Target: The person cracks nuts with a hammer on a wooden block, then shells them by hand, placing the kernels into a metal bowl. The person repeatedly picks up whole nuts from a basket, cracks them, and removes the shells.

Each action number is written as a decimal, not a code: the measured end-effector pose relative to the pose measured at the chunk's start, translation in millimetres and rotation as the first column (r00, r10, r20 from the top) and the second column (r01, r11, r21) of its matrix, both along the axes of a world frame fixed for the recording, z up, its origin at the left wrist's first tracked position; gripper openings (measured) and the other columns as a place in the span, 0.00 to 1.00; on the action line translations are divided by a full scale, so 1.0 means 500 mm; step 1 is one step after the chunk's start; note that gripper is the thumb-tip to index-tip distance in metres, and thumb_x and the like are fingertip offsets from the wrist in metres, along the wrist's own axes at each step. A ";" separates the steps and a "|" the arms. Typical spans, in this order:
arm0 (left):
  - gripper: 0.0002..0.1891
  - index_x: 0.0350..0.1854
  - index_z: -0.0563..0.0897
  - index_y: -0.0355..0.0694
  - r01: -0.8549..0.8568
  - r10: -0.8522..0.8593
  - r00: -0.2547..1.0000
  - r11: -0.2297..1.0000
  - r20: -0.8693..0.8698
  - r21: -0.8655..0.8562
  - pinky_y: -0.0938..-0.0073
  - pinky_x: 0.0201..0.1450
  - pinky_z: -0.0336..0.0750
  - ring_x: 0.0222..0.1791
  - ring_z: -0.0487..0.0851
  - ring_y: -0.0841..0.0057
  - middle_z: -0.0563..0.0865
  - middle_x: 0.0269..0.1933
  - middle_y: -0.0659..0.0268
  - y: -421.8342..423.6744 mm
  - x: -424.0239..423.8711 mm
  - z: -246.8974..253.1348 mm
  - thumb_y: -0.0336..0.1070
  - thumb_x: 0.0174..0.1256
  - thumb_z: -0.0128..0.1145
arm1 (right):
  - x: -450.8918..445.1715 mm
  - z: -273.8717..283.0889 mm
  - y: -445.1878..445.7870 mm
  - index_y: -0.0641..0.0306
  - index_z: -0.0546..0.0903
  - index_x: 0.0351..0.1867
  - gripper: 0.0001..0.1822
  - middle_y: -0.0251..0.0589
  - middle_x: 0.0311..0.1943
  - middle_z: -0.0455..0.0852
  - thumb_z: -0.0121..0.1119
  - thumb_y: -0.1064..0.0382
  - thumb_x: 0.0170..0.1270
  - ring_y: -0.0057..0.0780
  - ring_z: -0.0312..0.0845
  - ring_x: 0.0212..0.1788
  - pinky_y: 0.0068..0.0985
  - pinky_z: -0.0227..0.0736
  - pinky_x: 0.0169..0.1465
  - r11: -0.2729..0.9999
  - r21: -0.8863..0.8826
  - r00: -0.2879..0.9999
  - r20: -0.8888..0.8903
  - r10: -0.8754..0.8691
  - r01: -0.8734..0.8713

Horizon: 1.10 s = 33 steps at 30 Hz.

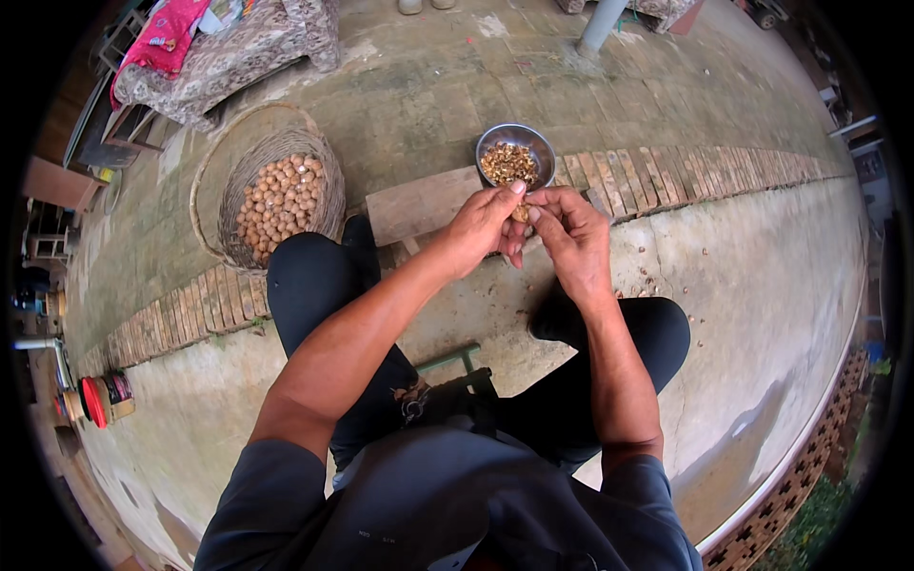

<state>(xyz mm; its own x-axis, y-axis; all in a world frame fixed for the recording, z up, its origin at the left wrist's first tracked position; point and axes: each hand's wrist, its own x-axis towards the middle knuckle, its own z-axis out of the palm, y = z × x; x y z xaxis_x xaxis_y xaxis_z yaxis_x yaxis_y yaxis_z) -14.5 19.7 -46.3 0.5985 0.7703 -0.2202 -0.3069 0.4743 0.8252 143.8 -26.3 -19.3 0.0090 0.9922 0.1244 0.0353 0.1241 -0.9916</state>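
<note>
My left hand (pixel 483 227) and my right hand (pixel 569 232) meet just in front of a steel bowl. Between their fingertips they grip a light brown walnut (pixel 522 213), partly covered by the fingers; whether it is whole or cracked I cannot tell. Brown walnut pieces (pixel 508 163) fill the lower part of the metal bowl (pixel 548 155), which is at the right end of a low wooden bench (pixel 418 205). To the left, a wicker basket (pixel 330 187) with a tall hoop handle holds many whole walnuts (pixel 282 200).
Shell fragments (pixel 643 271) lie on the concrete by my right knee. A brick strip (pixel 671 178) crosses the floor beyond. A cloth-covered piece of furniture (pixel 235 57) stands at upper left, a post (pixel 602 25) at the top. A red-lidded tub (pixel 93 402) is far left.
</note>
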 end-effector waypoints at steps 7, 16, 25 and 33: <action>0.24 0.47 0.79 0.37 0.028 -0.028 1.000 1.000 0.003 0.012 0.69 0.32 0.85 0.28 0.80 0.79 0.79 0.34 0.67 0.002 -0.001 -0.009 0.57 0.83 0.47 | 0.007 -0.016 0.004 0.70 0.83 0.40 0.02 0.33 0.28 0.85 0.61 0.75 0.70 0.15 0.78 0.32 0.20 0.75 0.37 0.998 0.014 0.997 0.051 -0.059 0.058; 0.20 0.51 0.79 0.36 0.008 -0.010 0.999 0.999 0.051 0.048 0.69 0.36 0.86 0.31 0.82 0.80 0.81 0.38 0.66 0.003 -0.002 -0.013 0.52 0.83 0.49 | 0.005 0.007 -0.006 0.70 0.83 0.39 0.02 0.34 0.28 0.85 0.60 0.74 0.70 0.15 0.77 0.32 0.20 0.74 0.37 0.993 -0.022 0.983 0.145 -0.112 0.117; 0.20 0.51 0.80 0.36 -0.015 0.014 0.999 1.000 0.039 0.011 0.70 0.35 0.85 0.31 0.82 0.80 0.84 0.40 0.65 -0.004 0.005 -0.009 0.51 0.83 0.49 | -0.004 0.003 -0.009 0.70 0.83 0.38 0.02 0.34 0.27 0.85 0.60 0.74 0.69 0.15 0.78 0.31 0.20 0.75 0.37 0.991 -0.013 0.985 0.118 -0.130 0.132; 0.20 0.51 0.80 0.37 -0.030 0.030 1.000 0.999 0.004 0.009 0.71 0.34 0.85 0.30 0.81 0.82 0.83 0.37 0.66 -0.003 0.005 -0.023 0.51 0.83 0.49 | -0.010 -0.006 -0.007 0.71 0.83 0.38 0.02 0.35 0.27 0.86 0.59 0.75 0.68 0.16 0.80 0.31 0.21 0.76 0.36 0.985 -0.053 0.980 0.123 -0.159 0.167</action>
<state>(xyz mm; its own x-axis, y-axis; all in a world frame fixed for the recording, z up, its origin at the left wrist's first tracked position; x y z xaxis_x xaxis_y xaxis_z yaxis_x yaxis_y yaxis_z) -11.8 18.2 -57.7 0.5755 0.7902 -0.2108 -0.3240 0.4570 0.8284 139.0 -29.8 -22.2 0.1601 0.9845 0.0714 0.1667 0.0443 -0.9850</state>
